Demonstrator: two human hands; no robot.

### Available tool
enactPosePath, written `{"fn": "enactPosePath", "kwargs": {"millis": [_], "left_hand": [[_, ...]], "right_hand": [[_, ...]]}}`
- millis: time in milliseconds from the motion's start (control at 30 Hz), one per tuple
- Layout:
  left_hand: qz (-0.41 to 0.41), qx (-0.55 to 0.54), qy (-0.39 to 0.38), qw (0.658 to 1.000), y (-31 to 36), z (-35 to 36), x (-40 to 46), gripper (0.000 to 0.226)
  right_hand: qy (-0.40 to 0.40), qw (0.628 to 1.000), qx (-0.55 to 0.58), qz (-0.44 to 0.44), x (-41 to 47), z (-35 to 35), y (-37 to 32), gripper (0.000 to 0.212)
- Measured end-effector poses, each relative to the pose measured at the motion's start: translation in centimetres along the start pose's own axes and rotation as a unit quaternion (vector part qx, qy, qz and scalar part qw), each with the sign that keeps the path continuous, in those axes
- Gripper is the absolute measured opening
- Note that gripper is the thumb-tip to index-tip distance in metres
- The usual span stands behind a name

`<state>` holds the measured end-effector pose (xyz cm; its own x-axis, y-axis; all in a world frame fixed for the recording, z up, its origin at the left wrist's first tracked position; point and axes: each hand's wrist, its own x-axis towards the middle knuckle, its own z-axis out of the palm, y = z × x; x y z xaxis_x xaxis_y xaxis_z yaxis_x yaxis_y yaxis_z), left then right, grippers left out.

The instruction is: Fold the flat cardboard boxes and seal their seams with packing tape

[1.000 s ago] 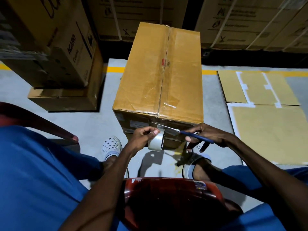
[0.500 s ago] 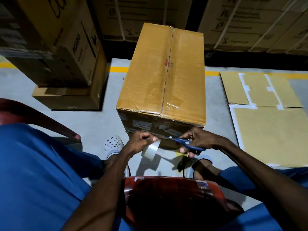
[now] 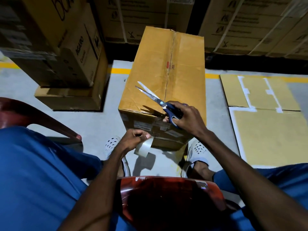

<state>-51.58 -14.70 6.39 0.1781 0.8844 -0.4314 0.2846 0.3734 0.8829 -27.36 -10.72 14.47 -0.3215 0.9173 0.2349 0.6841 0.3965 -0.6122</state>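
Note:
A folded brown cardboard box (image 3: 166, 69) stands on the floor in front of me, its top seam covered with clear tape. My right hand (image 3: 188, 117) grips blue-handled scissors (image 3: 160, 102) at the box's near top edge; the blades are apart and point up-left over the lid. My left hand (image 3: 135, 139) pinches a roll of clear packing tape (image 3: 144, 148) just below and in front of the box's near face.
Flat cardboard sheets (image 3: 266, 117) lie on the floor to the right. Stacked printed cartons (image 3: 66, 52) stand at the left, and strapped cartons (image 3: 250, 22) line the back. A red plastic chair (image 3: 166, 197) is under me, and my white shoes flank the box.
My right hand has lifted the scissors from the box's front face up onto the near top edge, blades now apart. The tape roll in my left hand has dropped slightly, away from the box.

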Motion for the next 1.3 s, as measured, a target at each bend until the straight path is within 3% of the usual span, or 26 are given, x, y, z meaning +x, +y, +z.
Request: {"fn": "enactPosePath", "kwargs": {"millis": [133, 267, 333, 433, 600, 833, 1000, 1133, 1233, 1300], "left_hand": [[0.005, 0.021, -0.021, 1.0, -0.6, -0.6, 0.0, 0.009], [-0.012, 0.047, -0.053, 0.997, -1.0, -1.2, 0.0, 0.016], [-0.013, 0.067, -0.077, 0.995, -0.5, -1.2, -0.2, 0.011], [-0.004, 0.102, -0.115, 0.988, 0.8, -1.2, -0.3, 0.011], [0.058, 0.18, -0.195, 0.962, 4.4, -2.4, -2.0, 0.007], [0.102, 0.216, -0.146, 0.96, 7.2, -5.1, -4.0, 0.009], [0.108, 0.166, -0.122, 0.973, 8.7, -4.2, -3.2, 0.013], [0.112, 0.135, -0.117, 0.978, 9.4, -3.5, -2.6, 0.013], [0.12, 0.108, -0.102, 0.982, 9.7, -3.8, -2.2, 0.01], [0.122, 0.075, -0.082, 0.986, 10.2, -4.1, -2.0, 0.009]], "right_hand": [[0.051, 0.993, -0.107, 0.014, -0.8, 2.5, 0.1, 0.048], [0.105, 0.974, -0.194, -0.046, -1.2, 3.3, 0.4, 0.048], [0.098, 0.966, -0.223, -0.087, -1.2, 3.4, 0.8, 0.05], [0.081, 0.954, -0.265, -0.117, -0.6, 3.2, 1.4, 0.078], [0.071, 0.944, -0.294, -0.134, 0.3, 3.0, 1.7, 0.078], [0.074, 0.938, -0.296, -0.164, 0.2, 3.4, 2.3, 0.08], [0.105, 0.949, -0.277, -0.111, 0.4, 3.8, 1.7, 0.065], [0.083, 0.951, -0.29, -0.071, 0.3, 4.6, 1.4, 0.065], [0.081, 0.976, -0.202, 0.02, 0.8, 3.7, 0.1, 0.048], [0.061, 0.99, -0.065, 0.106, 1.4, 1.9, -0.9, 0.042]]}}
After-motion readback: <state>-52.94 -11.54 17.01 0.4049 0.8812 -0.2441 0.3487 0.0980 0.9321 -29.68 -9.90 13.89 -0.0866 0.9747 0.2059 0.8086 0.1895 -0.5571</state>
